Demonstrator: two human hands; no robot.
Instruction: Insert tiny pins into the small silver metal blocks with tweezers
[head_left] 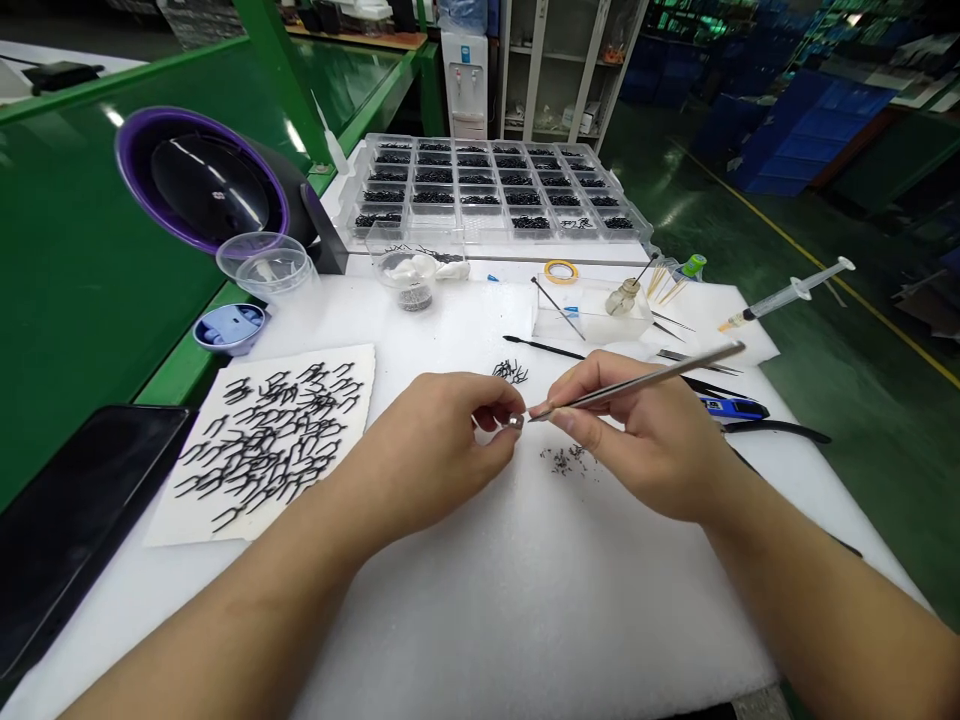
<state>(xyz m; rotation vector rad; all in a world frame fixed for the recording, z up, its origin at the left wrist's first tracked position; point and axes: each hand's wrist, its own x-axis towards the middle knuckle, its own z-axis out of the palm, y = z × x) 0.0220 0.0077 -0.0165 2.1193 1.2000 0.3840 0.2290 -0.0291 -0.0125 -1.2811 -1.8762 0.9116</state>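
Note:
My left hand [442, 440] pinches a tiny silver part [515, 422] between thumb and fingertips above the white foam mat [525, 600]. My right hand [637, 435] grips metal tweezers [645, 380], whose tip touches the silver part. A small scatter of tiny dark bits [562, 460] lies on the mat just below the tweezers. A little cluster of black pieces [511, 373] sits just beyond my hands.
A white sheet with several black bent parts [270, 430] lies left. A clear compartment box [491, 190] stands at the back. Also around: a purple-rimmed magnifier [202, 180], clear cups [262, 265], a syringe [787, 295], a small bottle [622, 295], a black tray [67, 520], blue-handled pliers [735, 407].

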